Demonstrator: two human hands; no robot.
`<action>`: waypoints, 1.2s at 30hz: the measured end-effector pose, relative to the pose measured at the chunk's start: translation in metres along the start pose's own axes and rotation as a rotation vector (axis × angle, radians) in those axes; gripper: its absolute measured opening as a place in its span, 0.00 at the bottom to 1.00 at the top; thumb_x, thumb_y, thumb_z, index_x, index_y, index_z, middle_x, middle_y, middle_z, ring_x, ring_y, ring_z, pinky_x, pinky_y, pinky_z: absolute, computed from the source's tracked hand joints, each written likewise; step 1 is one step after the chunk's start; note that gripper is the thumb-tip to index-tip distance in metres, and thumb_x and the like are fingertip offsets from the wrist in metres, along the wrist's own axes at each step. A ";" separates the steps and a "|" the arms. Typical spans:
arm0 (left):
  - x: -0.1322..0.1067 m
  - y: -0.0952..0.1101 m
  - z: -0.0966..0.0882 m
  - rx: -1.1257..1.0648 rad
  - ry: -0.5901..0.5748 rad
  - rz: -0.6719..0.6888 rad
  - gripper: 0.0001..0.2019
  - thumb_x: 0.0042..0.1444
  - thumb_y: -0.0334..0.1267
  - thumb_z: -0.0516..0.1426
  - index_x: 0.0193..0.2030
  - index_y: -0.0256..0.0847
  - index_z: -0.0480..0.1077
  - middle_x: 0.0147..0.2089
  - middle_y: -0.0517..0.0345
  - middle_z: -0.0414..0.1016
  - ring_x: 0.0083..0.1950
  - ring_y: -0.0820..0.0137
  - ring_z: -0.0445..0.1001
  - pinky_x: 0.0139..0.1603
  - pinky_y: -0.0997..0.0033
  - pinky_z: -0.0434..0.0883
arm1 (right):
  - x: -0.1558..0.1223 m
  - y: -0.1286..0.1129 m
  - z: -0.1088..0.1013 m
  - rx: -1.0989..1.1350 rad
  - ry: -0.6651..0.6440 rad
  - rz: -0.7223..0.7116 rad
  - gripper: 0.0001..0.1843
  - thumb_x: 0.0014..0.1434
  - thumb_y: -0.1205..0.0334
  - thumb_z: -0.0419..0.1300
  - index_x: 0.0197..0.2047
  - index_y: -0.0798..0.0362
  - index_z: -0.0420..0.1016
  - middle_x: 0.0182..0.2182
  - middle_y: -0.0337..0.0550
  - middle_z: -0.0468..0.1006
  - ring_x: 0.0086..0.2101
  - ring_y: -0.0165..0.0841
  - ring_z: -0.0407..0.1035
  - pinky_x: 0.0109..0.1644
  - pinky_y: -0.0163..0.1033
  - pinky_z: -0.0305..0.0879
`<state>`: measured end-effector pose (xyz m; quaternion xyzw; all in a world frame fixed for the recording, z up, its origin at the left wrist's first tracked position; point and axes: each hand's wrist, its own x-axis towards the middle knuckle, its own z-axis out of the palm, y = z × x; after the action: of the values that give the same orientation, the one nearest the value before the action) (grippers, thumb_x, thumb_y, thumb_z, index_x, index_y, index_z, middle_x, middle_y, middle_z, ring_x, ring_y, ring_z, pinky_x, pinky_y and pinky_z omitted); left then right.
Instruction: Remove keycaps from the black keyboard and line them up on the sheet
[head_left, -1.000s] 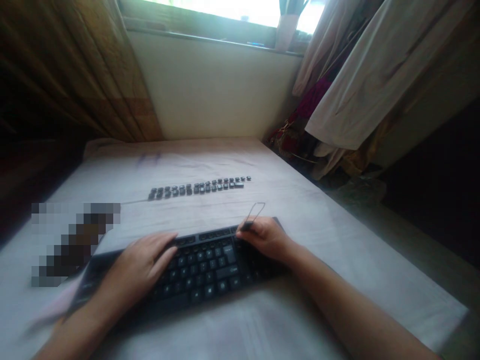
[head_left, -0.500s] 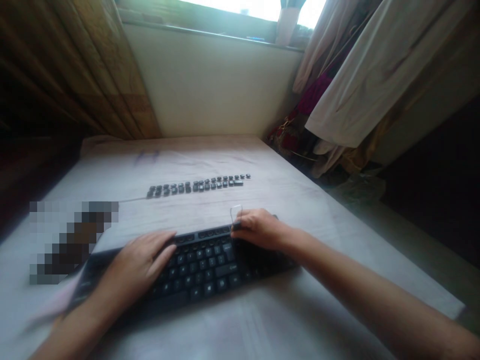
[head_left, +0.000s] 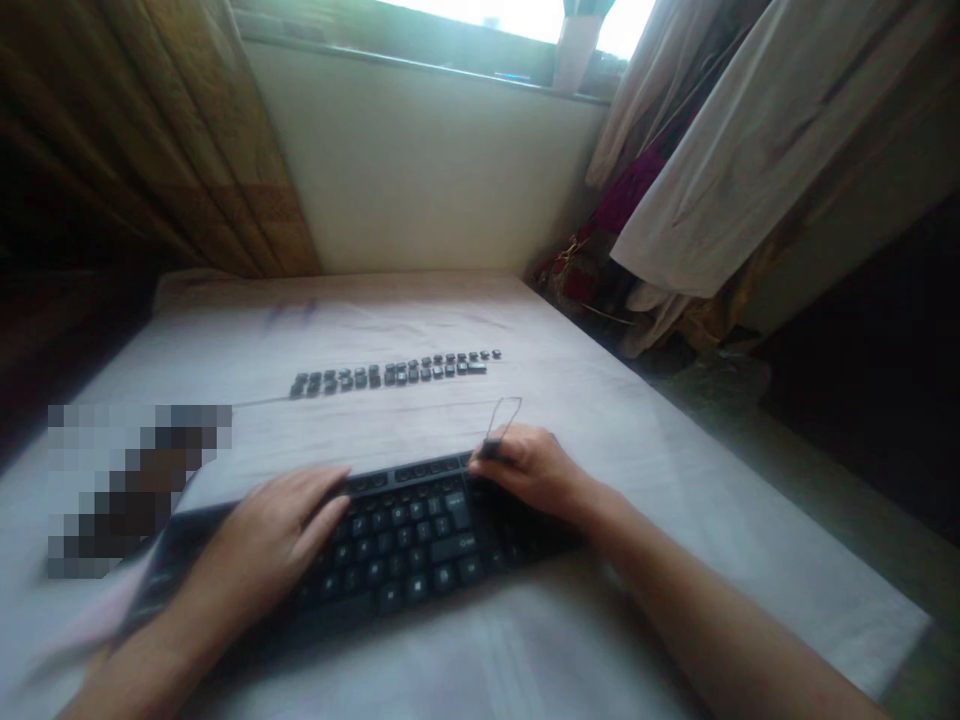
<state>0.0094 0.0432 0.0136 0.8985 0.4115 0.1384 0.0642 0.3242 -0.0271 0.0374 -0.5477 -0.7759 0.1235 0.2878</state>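
A black keyboard [head_left: 405, 548] lies at a slant on the white cloth. Its upper rows show bare sockets without keycaps, while lower keys still have theirs. My left hand [head_left: 274, 530] rests over its left part, fingers stretched out flat and reaching the back edge. At the upper right of the keyboard, my right hand [head_left: 536, 470] pinches the black handle of a keycap puller [head_left: 491, 447], whose thin wire loop points up and away. The right-hand keys are mostly hidden beneath that hand. Behind the keyboard, loose black keycaps [head_left: 401, 374] stand in two rows.
A cloth-covered surface [head_left: 645, 540] extends to a right edge above the floor. At left is a blurred-out dark object [head_left: 142, 490], with a thin cable near it. Curtains [head_left: 217, 140] and hanging clothes [head_left: 697, 190] flank the wall below the window.
My right hand has shifted slightly right, and the puller's wire loop has swung to the right. My left hand stays nearly in place on the keyboard.
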 end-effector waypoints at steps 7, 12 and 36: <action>0.000 -0.002 0.002 0.003 -0.010 0.013 0.28 0.62 0.57 0.44 0.54 0.41 0.71 0.54 0.50 0.77 0.54 0.57 0.74 0.57 0.54 0.68 | -0.005 0.007 0.007 0.151 0.104 -0.009 0.07 0.59 0.62 0.61 0.31 0.54 0.78 0.26 0.40 0.79 0.28 0.29 0.73 0.34 0.32 0.66; 0.000 -0.002 0.003 0.001 -0.011 0.010 0.27 0.61 0.57 0.45 0.55 0.42 0.71 0.54 0.51 0.76 0.55 0.57 0.73 0.58 0.54 0.67 | -0.006 0.008 0.009 0.192 0.132 -0.009 0.08 0.59 0.61 0.60 0.31 0.54 0.77 0.25 0.40 0.78 0.27 0.29 0.73 0.33 0.32 0.66; 0.004 0.009 -0.012 0.072 0.118 0.080 0.22 0.60 0.53 0.50 0.51 0.43 0.73 0.50 0.49 0.79 0.51 0.55 0.76 0.53 0.50 0.70 | -0.003 -0.017 -0.005 0.477 0.291 0.204 0.10 0.56 0.57 0.61 0.29 0.55 0.77 0.23 0.39 0.77 0.26 0.31 0.71 0.33 0.35 0.67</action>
<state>0.0147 0.0401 0.0275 0.9062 0.3831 0.1787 0.0020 0.3146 -0.0367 0.0492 -0.5517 -0.6163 0.2507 0.5029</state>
